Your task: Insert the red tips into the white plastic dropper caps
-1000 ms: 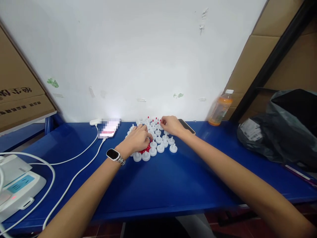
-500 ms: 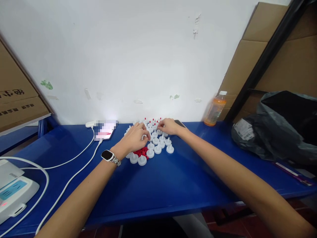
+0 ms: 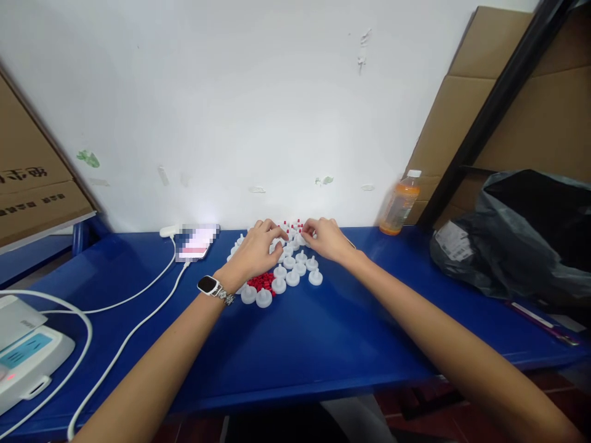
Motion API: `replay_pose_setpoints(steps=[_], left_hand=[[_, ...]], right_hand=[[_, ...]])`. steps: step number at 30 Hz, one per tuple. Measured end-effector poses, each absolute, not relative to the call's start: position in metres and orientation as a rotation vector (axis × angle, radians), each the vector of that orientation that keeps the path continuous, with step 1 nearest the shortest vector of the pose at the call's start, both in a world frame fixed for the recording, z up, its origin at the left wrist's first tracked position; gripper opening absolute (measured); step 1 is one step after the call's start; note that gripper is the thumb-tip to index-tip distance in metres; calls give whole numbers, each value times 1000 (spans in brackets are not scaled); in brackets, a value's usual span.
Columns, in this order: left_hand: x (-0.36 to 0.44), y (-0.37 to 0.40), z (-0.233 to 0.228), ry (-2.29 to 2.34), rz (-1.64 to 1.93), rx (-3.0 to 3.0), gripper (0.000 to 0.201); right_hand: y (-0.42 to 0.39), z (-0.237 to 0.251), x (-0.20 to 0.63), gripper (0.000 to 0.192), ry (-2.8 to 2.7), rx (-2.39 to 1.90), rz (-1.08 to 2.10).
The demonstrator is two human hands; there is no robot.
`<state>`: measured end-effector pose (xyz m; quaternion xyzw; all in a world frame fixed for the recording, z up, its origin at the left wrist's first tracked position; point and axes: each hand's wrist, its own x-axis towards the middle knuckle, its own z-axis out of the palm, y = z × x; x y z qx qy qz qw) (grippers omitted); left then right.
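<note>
Several round white plastic caps with pointed spouts [image 3: 292, 278] stand grouped on the blue table. Beside the front ones lies a pile of small red tips [image 3: 262, 282]. Caps at the back near the wall carry red tips on their spouts [image 3: 287, 232]. My left hand [image 3: 261, 249], with a watch on its wrist, hovers over the left of the group, thumb and forefinger apart, nothing visible between them. My right hand [image 3: 325, 239] is at the back right of the caps, its thumb and forefinger curled together; what they pinch is too small to make out.
A phone with a lit screen [image 3: 199, 241] and white cables lie at left, near a white power strip [image 3: 34, 354]. An orange drink bottle [image 3: 401, 203] stands against the wall at right, beside a black plastic bag [image 3: 517, 234]. Another dark flat object is mostly hidden behind my right hand.
My left hand has moved right and farther back, its thumb and forefinger spreading over the caps. My right hand has shifted slightly right, its fingers still curled together.
</note>
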<state>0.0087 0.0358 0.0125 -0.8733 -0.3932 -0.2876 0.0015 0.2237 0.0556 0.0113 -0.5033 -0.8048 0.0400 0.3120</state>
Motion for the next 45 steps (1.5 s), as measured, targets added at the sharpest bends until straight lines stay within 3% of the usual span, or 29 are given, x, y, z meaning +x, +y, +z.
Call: replay_pose_setpoints(steps=[6, 12, 17, 22, 27, 32, 35, 38, 41, 45], left_hand=[[-14, 18, 13, -1209, -1188, -2788, 34], [-38, 16, 0, -1288, -1343, -2798, 32], [-38, 10, -3, -1276, -1394, -2795, 42], [-35, 5, 4, -1302, -1572, -2878, 30], [-34, 9, 4, -1481, -1810, -3157, 56], [-42, 15, 4, -1621, -2010, -3279, 60], [-59, 22, 6, -1625, -2276, -3042, 60], [-71, 26, 6, -1652, -2035, -2790, 46], [-68, 23, 3, -1534, -1656, -2910, 36], [-57, 17, -2, -1539, -1424, -2979, 39]], right_hand=[[32, 20, 179, 15, -1797, -948, 763], [27, 10, 145, 25, -1957, -1039, 523], [27, 1, 133, 39, -1847, -1060, 587], [15, -2, 128, 45, -1762, -961, 605], [4, 0, 126, 48, -1830, -883, 542], [0, 2, 129, 47, -1875, -858, 448], [4, 4, 140, 45, -1793, -917, 408], [9, 2, 149, 43, -1907, -995, 407], [11, -4, 151, 37, -2184, -994, 310], [13, -8, 155, 18, -2197, -1011, 369]])
